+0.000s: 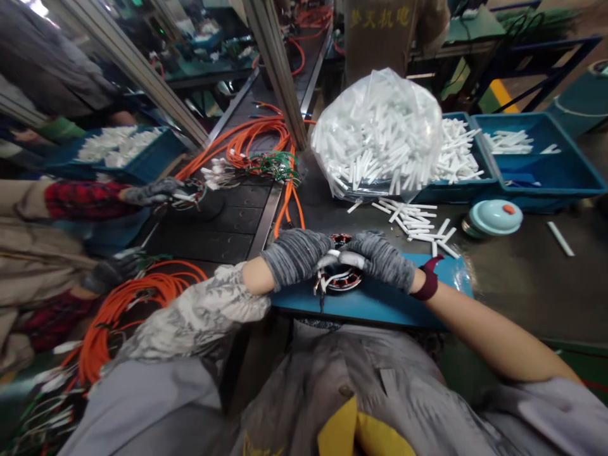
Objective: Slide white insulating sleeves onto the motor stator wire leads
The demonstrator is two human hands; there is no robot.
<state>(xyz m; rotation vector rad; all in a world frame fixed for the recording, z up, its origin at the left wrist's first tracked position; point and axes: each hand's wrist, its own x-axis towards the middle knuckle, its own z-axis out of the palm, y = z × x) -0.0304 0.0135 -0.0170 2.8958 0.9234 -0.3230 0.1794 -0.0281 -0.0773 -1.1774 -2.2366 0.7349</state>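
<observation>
A ring-shaped motor stator (pixel 350 280) with copper windings lies on a blue mat (pixel 399 309) in front of me, white leads crossing its middle. My left hand (pixel 300 256), in a grey knit glove with whitish fingertips, is closed on its left side and upper rim. From the right, my right hand (pixel 386 258), gloved alike, closes on the same stator. Both sets of fingertips meet over the ring, hiding part of it and whatever fine wire they pinch. Loose white sleeve pieces (pixel 415 218) are scattered just beyond the mat.
A clear bag (pixel 380 126) of white sleeves stands behind, beside blue bins (pixel 577 161). A light-blue lidded container (pixel 494 218) is at right. Orange cables (pixel 256 136) lie on the conveyor (pixel 232 231). At left, a co-worker's gloved hands (pixel 154 191) handle wired parts.
</observation>
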